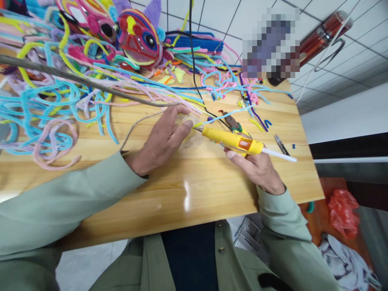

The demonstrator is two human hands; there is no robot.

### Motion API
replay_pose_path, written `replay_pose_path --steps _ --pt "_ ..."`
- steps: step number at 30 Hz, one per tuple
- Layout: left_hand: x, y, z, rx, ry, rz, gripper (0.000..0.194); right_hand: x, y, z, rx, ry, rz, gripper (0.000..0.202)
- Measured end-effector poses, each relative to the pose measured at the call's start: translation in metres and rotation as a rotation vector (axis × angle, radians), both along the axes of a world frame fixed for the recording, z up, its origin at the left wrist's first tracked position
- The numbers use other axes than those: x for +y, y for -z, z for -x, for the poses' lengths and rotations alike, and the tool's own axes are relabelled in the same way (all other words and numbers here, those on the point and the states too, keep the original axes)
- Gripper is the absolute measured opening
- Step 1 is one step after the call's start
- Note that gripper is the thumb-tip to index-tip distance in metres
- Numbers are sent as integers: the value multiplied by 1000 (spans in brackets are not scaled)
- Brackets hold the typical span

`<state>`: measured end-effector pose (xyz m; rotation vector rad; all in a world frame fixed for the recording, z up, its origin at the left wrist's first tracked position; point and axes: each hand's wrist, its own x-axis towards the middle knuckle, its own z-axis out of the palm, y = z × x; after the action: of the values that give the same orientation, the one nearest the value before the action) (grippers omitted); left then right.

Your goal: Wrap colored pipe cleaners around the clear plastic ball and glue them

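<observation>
My right hand (257,167) is wrapped around the handle of a yellow hot glue gun (228,139). A white glue stick (280,154) sticks out of its back end. The gun's metal nozzle points left, close to my left thumb. My left hand (163,139) is closed on a clear plastic piece (194,135), rounded and partly hidden by the fingers. A bit of yellow shows at the nozzle tip; whether it touches the plastic I cannot tell. A light blue pipe cleaner (232,113) runs just behind the gun.
Tangled pipe cleaners (60,97) cover the table's left and back. A colourful fish-like figure (141,38) stands behind them. Pliers (232,121) lie behind the gun, small cutters (281,144) to its right. A black cord (194,60) crosses the table; a red thermos (321,36) stands at the far right.
</observation>
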<state>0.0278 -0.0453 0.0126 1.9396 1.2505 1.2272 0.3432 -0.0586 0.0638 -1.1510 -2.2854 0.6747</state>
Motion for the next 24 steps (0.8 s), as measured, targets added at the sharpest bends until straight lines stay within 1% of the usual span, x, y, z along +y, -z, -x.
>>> replay_pose_path --steps 7,11,19,24 --pt "-1 -1 -1 -2 -6 14 57 -1 4 0 6 12 -10 38" --pt "-1 -2 0 0 -10 33 56 -1 6 0 -13 11 -28 40" --pt "1 1 1 -19 8 6 42 0 6 5 18 5 -44 41" --pt "1 3 -1 -23 -12 2 46 0 7 1 34 26 7 42"
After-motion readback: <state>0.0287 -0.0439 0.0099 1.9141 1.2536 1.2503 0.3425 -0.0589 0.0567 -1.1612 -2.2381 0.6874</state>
